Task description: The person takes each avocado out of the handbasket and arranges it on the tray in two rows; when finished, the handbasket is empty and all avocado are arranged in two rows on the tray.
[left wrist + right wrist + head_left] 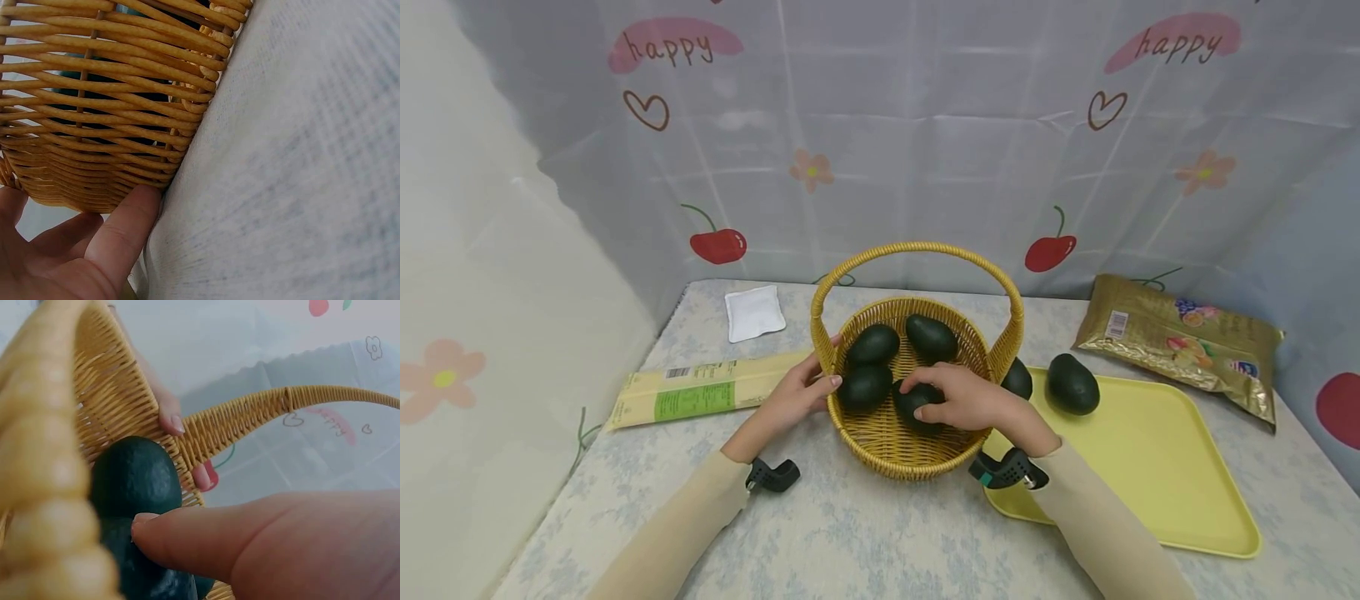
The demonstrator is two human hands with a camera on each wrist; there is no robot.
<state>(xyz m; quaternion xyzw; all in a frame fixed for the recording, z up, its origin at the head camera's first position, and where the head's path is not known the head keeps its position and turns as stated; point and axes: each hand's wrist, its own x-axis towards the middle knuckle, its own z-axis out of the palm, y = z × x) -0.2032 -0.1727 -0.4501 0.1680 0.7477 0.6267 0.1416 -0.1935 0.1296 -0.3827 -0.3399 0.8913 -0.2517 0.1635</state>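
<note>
My right hand is curling its thumb and fingers round an avocado inside the wicker basket; whether it is setting down or picking up, I'm not managing to tell; my left hand is lying against the basket's left side, its extended fingers touching the weave. Three other avocados are resting toward the basket's left and back rim; I'm judging the gathering over half done, since only two are showing outside; one loose avocado is lying by the back left corner of the yellow tray, a second loose avocado is half hiding beyond the basket's right rim. The tray's front right corner is lying bare; the surface is offering room in front of the basket; the arched handle is limiting entry from the right; a golden bag is crowding the surface's back right corner.
</note>
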